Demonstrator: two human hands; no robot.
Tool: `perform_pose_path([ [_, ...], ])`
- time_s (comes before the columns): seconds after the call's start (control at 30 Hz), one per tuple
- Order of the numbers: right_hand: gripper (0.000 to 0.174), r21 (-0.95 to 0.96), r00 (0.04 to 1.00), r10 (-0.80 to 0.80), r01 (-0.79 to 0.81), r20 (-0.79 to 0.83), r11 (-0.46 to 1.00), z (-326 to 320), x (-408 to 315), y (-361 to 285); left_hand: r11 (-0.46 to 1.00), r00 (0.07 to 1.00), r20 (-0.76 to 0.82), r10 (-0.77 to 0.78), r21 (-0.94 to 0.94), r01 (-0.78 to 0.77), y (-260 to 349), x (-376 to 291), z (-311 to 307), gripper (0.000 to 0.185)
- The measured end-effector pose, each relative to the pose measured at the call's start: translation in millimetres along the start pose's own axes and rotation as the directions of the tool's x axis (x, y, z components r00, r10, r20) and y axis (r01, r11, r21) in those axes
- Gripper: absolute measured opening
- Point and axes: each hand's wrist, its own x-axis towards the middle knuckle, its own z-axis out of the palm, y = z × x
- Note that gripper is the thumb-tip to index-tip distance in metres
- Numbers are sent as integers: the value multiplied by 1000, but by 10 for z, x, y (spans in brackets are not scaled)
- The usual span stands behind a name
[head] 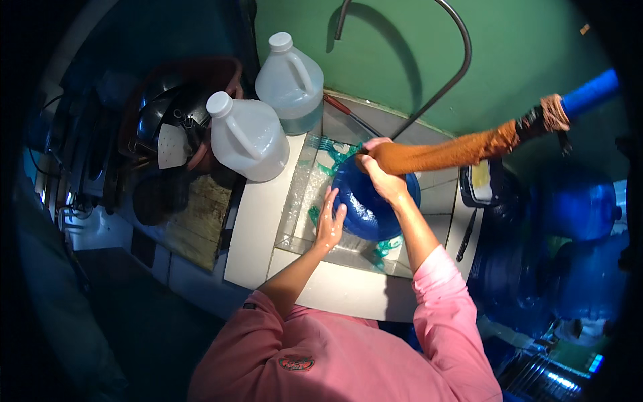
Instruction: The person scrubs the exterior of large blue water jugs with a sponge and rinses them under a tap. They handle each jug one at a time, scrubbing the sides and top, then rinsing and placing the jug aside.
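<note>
A blue plastic bowl is tilted over a clear rectangular container, with green plastic pieces around it. My left hand lies against the bowl's left side, wet, with its fingers apart. Near the bowl's upper rim, my right hand is closed round the end of an orange cloth sleeve. The sleeve is tied to a blue pipe at the upper right. Part of the right hand's fingers is hidden behind the cloth.
Two translucent plastic jugs stand left of the container. Farther left are a tub of dark cookware and a worn board. A black-handled knife lies on the right ledge. Behind rises a curved metal pipe; large blue water bottles stand right.
</note>
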Motion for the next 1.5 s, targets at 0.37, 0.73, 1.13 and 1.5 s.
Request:
perform_pose_path([
  [0.37, 25, -312, 869, 187, -39, 458, 949, -492, -738, -395, 734, 820, 185, -542, -372, 569, -63, 572, -54, 61],
  [0.73, 36, -574, 885, 453, -317, 107, 755, -1116, -139, 622, 722, 799, 203, -566, -345, 599, -374, 547, -46, 60],
  [1.13, 34, 276, 831, -369, 272, 415, 922, -483, 619, 735, 766, 822, 100, -561, -315, 561, -275, 836, -22, 56],
  [1.5, 51, -589, 963, 133, 31, 233, 808, -613, -397, 259, 800, 956, 254, 148, 537, -267, 806, 253, 604, 96],
])
